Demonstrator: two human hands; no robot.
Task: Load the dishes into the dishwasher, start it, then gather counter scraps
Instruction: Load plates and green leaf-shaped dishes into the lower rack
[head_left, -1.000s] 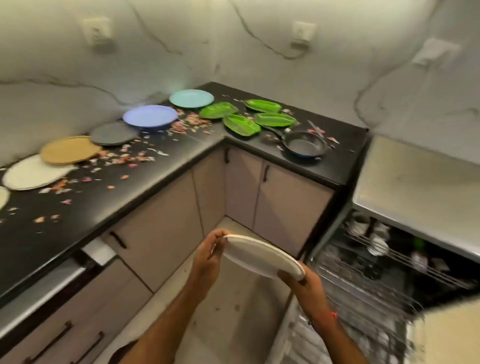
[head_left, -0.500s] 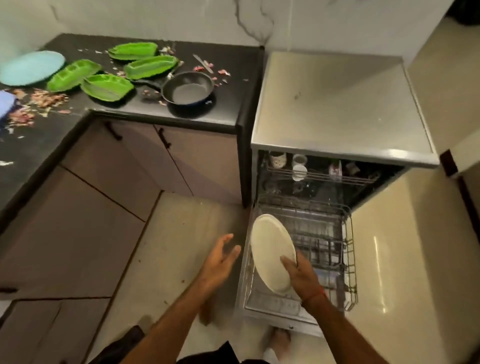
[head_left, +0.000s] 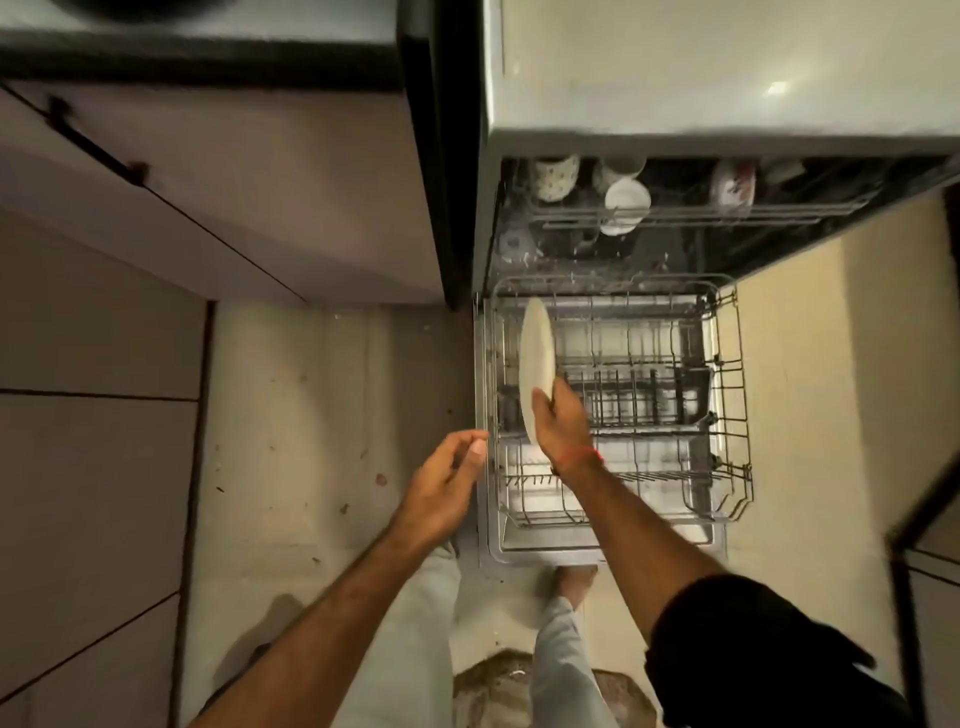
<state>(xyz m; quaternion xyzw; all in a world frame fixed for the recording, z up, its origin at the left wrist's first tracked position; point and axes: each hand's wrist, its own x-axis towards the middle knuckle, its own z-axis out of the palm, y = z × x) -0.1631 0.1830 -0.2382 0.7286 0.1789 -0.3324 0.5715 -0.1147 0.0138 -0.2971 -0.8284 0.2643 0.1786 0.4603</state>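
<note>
Plate going into the bottom rack

Right hand (head_left: 560, 422) grips the cream plate (head_left: 536, 358) on edge by its near rim, over the left side of the pulled-out lower rack (head_left: 727, 415). Left hand (head_left: 447, 483) hangs loose at about 8 o'clock from the plate, fingers relaxed, holding nothing. Mugs (head_left: 626, 200) sit in the upper rack (head_left: 691, 213) at 12.

Right hand (head_left: 561, 426) grips white plate (head_left: 536, 353) on edge, above lower rack (head_left: 727, 415). Left hand (head_left: 447, 483) hangs loose, left of grip.
</note>
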